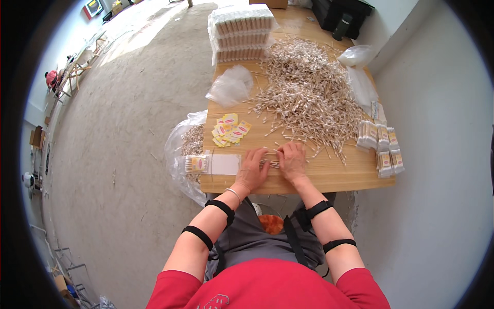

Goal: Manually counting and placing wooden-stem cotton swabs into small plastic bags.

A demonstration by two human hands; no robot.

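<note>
My left hand point(253, 167) and my right hand point(292, 160) lie side by side near the front edge of the wooden table point(329, 177), fingers bent over a small bunch of cotton swabs point(270, 162) held between them. Just beyond them spreads a big loose pile of cotton swabs point(309, 92). Left of my left hand lies a flat clear packet point(213, 164) with swabs at one end. Small yellow label cards point(230, 130) are scattered behind it.
Filled swab packets point(383, 147) lie in rows at the table's right edge. A tall stack of packed swabs point(242, 32) stands at the far end. Crumpled clear bags point(231, 85) lie nearby. A plastic sack of swabs point(190, 147) hangs beside the table's left side.
</note>
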